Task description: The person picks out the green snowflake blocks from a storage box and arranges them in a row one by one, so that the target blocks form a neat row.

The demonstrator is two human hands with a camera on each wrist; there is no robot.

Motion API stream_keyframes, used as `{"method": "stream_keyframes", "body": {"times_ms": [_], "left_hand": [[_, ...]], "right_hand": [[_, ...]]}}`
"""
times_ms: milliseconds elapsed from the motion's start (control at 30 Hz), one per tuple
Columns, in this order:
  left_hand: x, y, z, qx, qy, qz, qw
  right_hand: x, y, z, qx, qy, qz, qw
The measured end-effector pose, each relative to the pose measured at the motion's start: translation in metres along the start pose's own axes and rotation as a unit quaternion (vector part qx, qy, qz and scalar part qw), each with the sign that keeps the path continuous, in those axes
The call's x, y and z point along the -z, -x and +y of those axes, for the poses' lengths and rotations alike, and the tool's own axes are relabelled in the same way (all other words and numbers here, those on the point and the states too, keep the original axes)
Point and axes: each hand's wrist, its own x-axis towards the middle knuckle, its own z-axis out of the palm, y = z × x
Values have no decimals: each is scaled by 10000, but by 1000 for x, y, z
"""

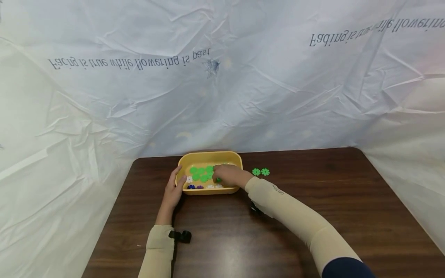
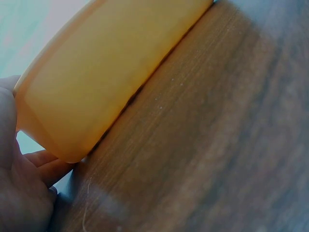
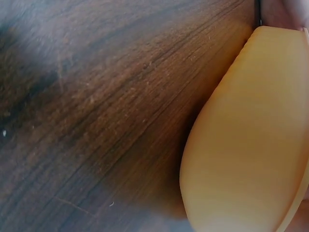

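Note:
A yellow tray stands at the table's far middle, holding several green discs and a few white and blue ones along its near wall. My left hand grips the tray's left end, its fingers curled under the tray's corner. Reaching into the tray from the right, my right hand has its fingers curled down among the green discs; one green disc peeks out beneath it. The right wrist view shows only the tray's outer wall and table wood.
Two green discs lie side by side on the dark wooden table, just right of the tray. Crinkled white sheeting hangs behind and at both sides of the table.

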Motion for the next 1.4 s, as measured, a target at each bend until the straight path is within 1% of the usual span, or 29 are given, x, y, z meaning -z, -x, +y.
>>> {"method": "stream_keyframes", "body": {"times_ms": [200, 333, 433, 567, 667, 800, 1000, 1133, 1400], "left_hand": [[0, 2, 1, 116, -28, 19, 9999], [0, 3, 1, 181, -81, -17, 9998], [-1, -2, -12, 179, -30, -19, 9998], [-3, -9, -32, 125, 20, 87, 9999], [-5, -9, -38, 24, 7, 150, 9999], [-6, -9, -40, -111, 57, 153, 9998], [-5, -8, -40, -205, 40, 151, 9997], [-5, -10, -41, -167, 22, 178, 9997], [-5, -10, -40, -120, 13, 191, 9997]], "right_hand": [[0, 1, 2, 84, -256, 107, 9996], [-2, 0, 3, 92, -432, 91, 9990], [-3, -1, 4, 66, -448, 100, 9989], [-5, -3, 4, -75, -332, 95, 9994], [-6, -3, 2, -138, -229, 50, 9996], [-6, -2, 0, -105, -191, 69, 9997], [-6, -2, 0, 43, -117, 164, 9998], [-7, -2, 0, 108, -102, 162, 9998], [-7, -2, 3, 167, -288, 190, 9993]]}}
